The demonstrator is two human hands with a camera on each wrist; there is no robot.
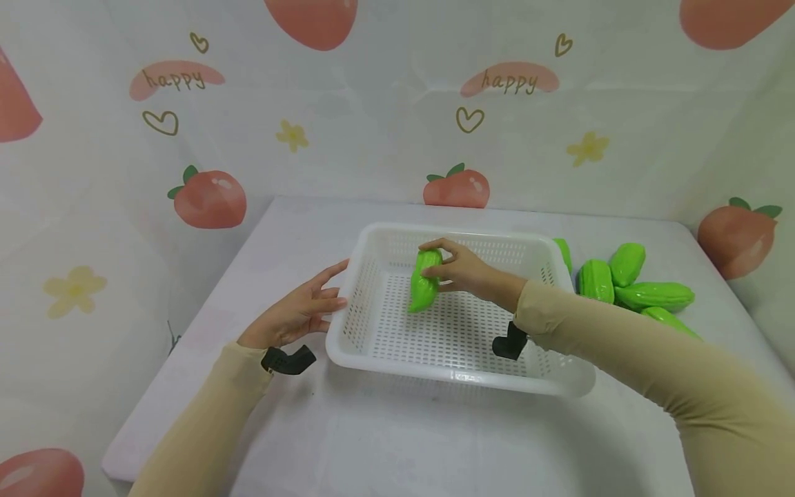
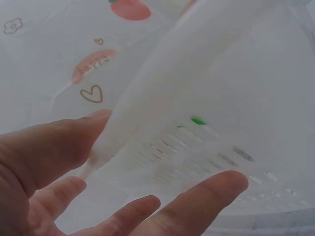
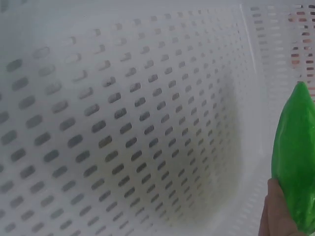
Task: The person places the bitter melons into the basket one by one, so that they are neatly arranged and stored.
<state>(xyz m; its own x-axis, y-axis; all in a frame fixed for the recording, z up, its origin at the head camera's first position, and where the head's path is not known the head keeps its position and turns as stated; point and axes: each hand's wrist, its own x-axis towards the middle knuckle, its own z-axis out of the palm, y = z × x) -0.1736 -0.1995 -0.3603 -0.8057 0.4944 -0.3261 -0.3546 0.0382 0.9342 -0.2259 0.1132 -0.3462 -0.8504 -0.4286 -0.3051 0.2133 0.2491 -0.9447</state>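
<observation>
My right hand (image 1: 462, 269) pinches a glossy green, ridged, gourd-like vegetable (image 1: 425, 281) between thumb and fingers, over the inside of a white perforated plastic basket (image 1: 459, 375). In the right wrist view the vegetable (image 3: 298, 157) shows its pointed tip upward, with fingers (image 3: 279, 211) along its lower side. At the basket's left side is my left hand (image 1: 298, 310), its fairly straight fingers and thumb touching the rim and outer wall. The left wrist view shows the thumb (image 2: 64, 142) at the rim and fingertips beside the slotted wall (image 2: 197, 152).
Several more green vegetables (image 1: 655, 295) lie on the white table (image 1: 397, 442) to the right of the basket, one partly hidden behind its right rim. A white cloth backdrop (image 1: 373, 103) with printed peaches and hearts rises behind the table.
</observation>
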